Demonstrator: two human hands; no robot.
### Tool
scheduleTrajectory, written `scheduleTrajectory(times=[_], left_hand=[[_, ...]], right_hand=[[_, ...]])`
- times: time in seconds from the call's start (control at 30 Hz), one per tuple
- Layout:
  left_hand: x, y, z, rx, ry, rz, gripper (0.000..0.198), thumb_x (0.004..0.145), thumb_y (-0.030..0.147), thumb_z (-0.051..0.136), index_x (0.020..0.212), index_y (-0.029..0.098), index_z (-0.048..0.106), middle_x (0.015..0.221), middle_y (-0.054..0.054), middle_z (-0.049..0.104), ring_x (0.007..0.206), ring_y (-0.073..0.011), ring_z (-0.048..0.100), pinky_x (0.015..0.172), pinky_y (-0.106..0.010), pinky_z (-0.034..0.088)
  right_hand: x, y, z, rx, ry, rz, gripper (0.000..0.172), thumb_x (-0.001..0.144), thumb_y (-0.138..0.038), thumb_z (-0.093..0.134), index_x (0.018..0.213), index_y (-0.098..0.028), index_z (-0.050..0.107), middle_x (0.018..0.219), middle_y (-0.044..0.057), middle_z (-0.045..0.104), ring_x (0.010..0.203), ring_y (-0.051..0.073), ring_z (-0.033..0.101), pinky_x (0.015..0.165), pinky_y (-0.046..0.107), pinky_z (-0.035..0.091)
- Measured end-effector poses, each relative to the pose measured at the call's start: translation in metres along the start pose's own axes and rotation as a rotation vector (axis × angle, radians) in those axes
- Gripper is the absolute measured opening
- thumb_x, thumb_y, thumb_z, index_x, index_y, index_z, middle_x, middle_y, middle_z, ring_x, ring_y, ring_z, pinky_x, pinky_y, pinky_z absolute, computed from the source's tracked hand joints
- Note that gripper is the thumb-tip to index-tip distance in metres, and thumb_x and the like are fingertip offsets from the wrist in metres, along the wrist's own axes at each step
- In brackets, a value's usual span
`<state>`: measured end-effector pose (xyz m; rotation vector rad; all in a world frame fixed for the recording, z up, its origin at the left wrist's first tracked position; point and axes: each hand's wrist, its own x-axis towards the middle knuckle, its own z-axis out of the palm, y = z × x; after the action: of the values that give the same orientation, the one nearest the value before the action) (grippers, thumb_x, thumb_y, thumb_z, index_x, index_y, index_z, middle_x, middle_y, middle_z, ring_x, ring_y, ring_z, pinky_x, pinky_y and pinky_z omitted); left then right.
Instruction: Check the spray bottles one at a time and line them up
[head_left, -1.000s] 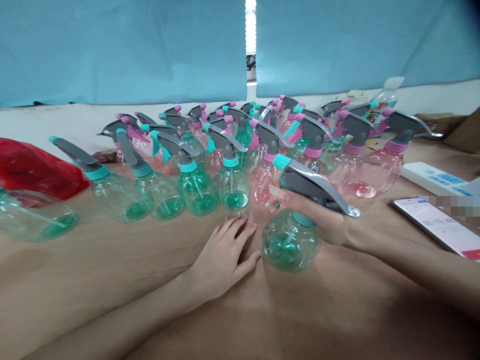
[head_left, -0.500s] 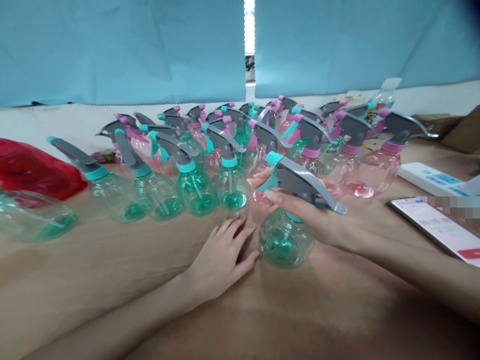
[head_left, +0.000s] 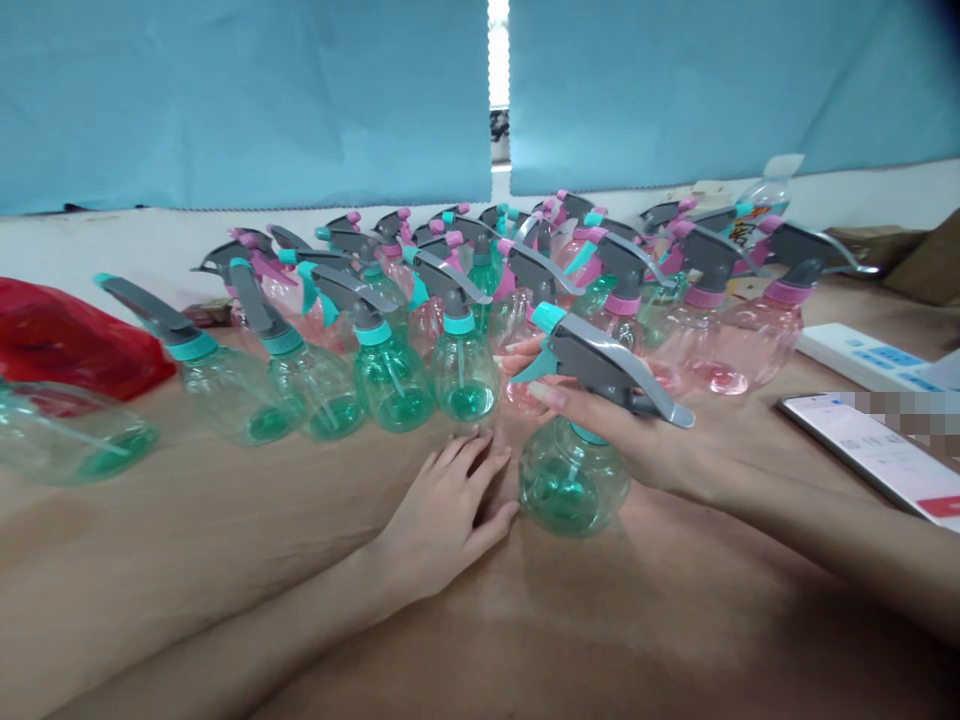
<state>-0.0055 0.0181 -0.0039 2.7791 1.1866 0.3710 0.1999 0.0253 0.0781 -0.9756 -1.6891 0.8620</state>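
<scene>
My right hand [head_left: 622,415] is wrapped round the neck of a green spray bottle [head_left: 571,485], just under its grey trigger head with turquoise nozzle and lever. The bottle stands upright on the wooden table [head_left: 247,560]. To its left, my left hand [head_left: 446,510] lies on the tabletop with fingers spread, holding nothing; its thumb tip is close to the bottle's base. Behind the left hand stand a clear green spray bottle [head_left: 463,375] and another green spray bottle [head_left: 394,385], both with turquoise collars.
Several pink and green spray bottles [head_left: 705,330] crowd the back. A red plastic bag [head_left: 75,335] lies at the left. On the right are a phone [head_left: 874,450], a white power strip [head_left: 862,355] and a cardboard box [head_left: 926,265]. A blue curtain [head_left: 240,100] hangs behind.
</scene>
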Motion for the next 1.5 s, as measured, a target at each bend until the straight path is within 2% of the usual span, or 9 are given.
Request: scheduleTrajectory(times=[0.23, 0.43, 0.67, 0.87, 0.97, 1.17, 1.27, 1.5], left_hand=[[-0.0011, -0.0002, 0.0002, 0.008, 0.001, 0.006, 0.045, 0.094, 0.037, 0.054, 0.133, 0.015, 0.048, 0.140, -0.015, 0.048, 0.131, -0.0302, 0.040, 0.105, -0.048, 0.036], [-0.0005, -0.0004, 0.0005, 0.019, -0.012, -0.001, 0.046, 0.094, 0.037, 0.053, 0.134, 0.015, 0.047, 0.141, -0.015, 0.047, 0.132, -0.0299, 0.039, 0.105, -0.047, 0.036], [-0.0011, -0.0003, 0.0004, 0.009, 0.003, 0.001, 0.044, 0.094, 0.038, 0.052, 0.133, 0.017, 0.047, 0.141, -0.014, 0.048, 0.132, -0.0304, 0.039, 0.105, -0.049, 0.036], [-0.0013, -0.0006, 0.0004, 0.009, 0.005, 0.003, 0.044, 0.094, 0.038, 0.051, 0.133, 0.018, 0.047, 0.141, -0.013, 0.048, 0.132, -0.0300, 0.040, 0.105, -0.049, 0.036], [-0.0013, -0.0010, 0.0009, 0.002, 0.012, 0.007, 0.044, 0.094, 0.038, 0.051, 0.133, 0.019, 0.047, 0.141, -0.013, 0.047, 0.132, -0.0303, 0.039, 0.105, -0.049, 0.036], [-0.0008, -0.0014, 0.0007, 0.004, -0.003, 0.003, 0.045, 0.094, 0.037, 0.052, 0.134, 0.017, 0.047, 0.141, -0.014, 0.047, 0.132, -0.0305, 0.039, 0.105, -0.048, 0.035], [-0.0006, -0.0009, 0.0002, 0.005, 0.003, 0.002, 0.045, 0.094, 0.037, 0.053, 0.133, 0.017, 0.047, 0.141, -0.014, 0.047, 0.131, -0.0308, 0.040, 0.105, -0.048, 0.036], [-0.0010, -0.0003, 0.0001, 0.010, 0.006, 0.005, 0.045, 0.094, 0.037, 0.052, 0.133, 0.017, 0.047, 0.140, -0.014, 0.048, 0.132, -0.0303, 0.040, 0.105, -0.049, 0.036]], right_hand=[[-0.0008, 0.0048, 0.0001, 0.014, -0.005, -0.005, 0.009, 0.083, -0.029, 0.064, 0.090, -0.023, 0.064, 0.090, -0.001, 0.068, 0.068, 0.012, 0.058, 0.062, 0.027, 0.047], [-0.0014, 0.0026, 0.0006, 0.038, 0.017, -0.007, 0.007, 0.081, -0.027, 0.066, 0.087, -0.023, 0.064, 0.093, 0.000, 0.068, 0.070, 0.013, 0.059, 0.066, 0.028, 0.049], [-0.0008, 0.0038, 0.0012, 0.045, -0.002, 0.004, 0.013, 0.082, -0.029, 0.064, 0.094, -0.022, 0.063, 0.097, 0.000, 0.068, 0.071, 0.013, 0.059, 0.067, 0.027, 0.049], [-0.0006, 0.0004, 0.0007, 0.011, 0.005, 0.014, 0.004, 0.081, -0.024, 0.064, 0.085, -0.023, 0.064, 0.094, -0.001, 0.068, 0.068, 0.012, 0.059, 0.065, 0.027, 0.049], [-0.0008, 0.0009, 0.0009, 0.019, 0.008, 0.006, 0.007, 0.082, -0.025, 0.064, 0.088, -0.023, 0.063, 0.090, -0.001, 0.067, 0.068, 0.012, 0.058, 0.064, 0.027, 0.049], [-0.0008, 0.0021, 0.0013, 0.036, -0.011, -0.006, 0.002, 0.082, -0.023, 0.063, 0.081, -0.022, 0.062, 0.096, -0.001, 0.066, 0.066, 0.010, 0.055, 0.062, 0.024, 0.047], [-0.0007, 0.0015, 0.0013, 0.032, -0.021, -0.004, 0.004, 0.082, -0.022, 0.063, 0.078, -0.022, 0.061, 0.099, -0.001, 0.066, 0.066, 0.010, 0.056, 0.060, 0.024, 0.047], [-0.0010, 0.0025, 0.0012, 0.063, -0.024, -0.017, 0.002, 0.083, -0.024, 0.062, 0.084, -0.023, 0.060, 0.098, -0.001, 0.065, 0.068, 0.011, 0.057, 0.063, 0.026, 0.048]])
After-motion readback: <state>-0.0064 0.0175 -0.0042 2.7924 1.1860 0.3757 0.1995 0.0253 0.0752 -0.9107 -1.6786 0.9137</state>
